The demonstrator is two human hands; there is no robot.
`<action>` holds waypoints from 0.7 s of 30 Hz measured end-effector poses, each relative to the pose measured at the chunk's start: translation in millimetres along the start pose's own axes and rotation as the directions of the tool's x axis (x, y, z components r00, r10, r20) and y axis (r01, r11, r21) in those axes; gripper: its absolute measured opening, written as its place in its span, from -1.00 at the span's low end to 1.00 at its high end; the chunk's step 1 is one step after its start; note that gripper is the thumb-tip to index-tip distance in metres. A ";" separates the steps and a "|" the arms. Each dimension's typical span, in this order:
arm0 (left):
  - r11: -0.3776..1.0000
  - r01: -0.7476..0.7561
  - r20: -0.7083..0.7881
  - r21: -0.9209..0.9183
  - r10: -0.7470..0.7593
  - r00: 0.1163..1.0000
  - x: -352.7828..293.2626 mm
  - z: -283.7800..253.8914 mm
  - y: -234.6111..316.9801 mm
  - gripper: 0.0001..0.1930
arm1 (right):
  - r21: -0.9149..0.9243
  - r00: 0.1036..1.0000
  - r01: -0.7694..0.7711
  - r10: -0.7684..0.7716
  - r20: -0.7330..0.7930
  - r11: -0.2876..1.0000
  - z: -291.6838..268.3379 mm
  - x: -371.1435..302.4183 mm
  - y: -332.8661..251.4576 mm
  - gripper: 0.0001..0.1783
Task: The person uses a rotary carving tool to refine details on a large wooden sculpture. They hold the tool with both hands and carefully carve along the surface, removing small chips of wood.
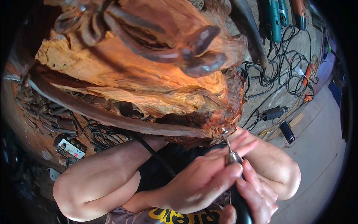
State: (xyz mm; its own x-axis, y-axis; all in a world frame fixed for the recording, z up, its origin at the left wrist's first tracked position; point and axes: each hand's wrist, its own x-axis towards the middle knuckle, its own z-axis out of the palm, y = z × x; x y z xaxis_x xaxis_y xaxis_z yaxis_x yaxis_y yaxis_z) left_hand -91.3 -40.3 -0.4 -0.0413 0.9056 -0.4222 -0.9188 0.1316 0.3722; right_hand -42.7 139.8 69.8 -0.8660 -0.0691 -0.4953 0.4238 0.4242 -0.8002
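Left hand (201, 181) and right hand (261, 198), fingers part-curled, held a rotary tool (241, 209) at the carving's (149, 82) edge. Its top looked shaped, that edge unfinished.

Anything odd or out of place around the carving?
Mainly the black cords: loose, tangled loops right of the wood carving, beneath the green power tools, untidy rather than coiled. More cable is bunched left, near the control box. The carving's edge is ragged; can't tell whether that's damage. No spill visible.
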 end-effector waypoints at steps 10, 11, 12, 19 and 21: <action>0.874 0.036 0.125 -0.484 0.028 0.992 9.2 17.6 -16.4 -0.24 | -0.073 0.992 0.057 -0.065 -0.110 0.996 -16.9 -16.1 -3.9 -0.40; 0.854 -0.034 0.060 -0.519 0.075 0.995 8.9 22.0 -16.2 -0.33 | -0.060 0.993 0.026 -0.032 -0.110 0.998 -16.9 -14.5 -6.9 -0.42; 0.855 -0.035 0.066 -0.517 0.081 0.995 9.9 22.0 -16.7 -0.30 | -0.049 0.994 -0.004 -0.002 -0.111 0.999 -17.7 -12.3 -9.8 -0.44; 0.911 -0.065 0.022 -0.407 0.081 0.996 9.1 13.5 -20.0 -0.24 | -0.021 0.998 -0.026 0.024 -0.055 0.999 -12.5 -1.9 -3.2 -0.51; 0.906 -0.070 0.004 -0.417 0.079 0.997 9.9 13.2 -20.0 -0.24 | -0.022 0.998 -0.046 0.045 -0.049 0.999 -12.6 0.0 -2.6 -0.51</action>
State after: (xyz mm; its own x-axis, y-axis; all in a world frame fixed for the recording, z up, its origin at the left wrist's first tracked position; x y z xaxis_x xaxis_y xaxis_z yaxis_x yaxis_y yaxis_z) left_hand -68.2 -28.7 -1.1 -0.1121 0.9148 -0.3880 -0.9934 -0.1124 0.0221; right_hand -47.2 150.0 76.2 -0.8580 -0.0056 -0.5137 0.4574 0.4470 -0.7688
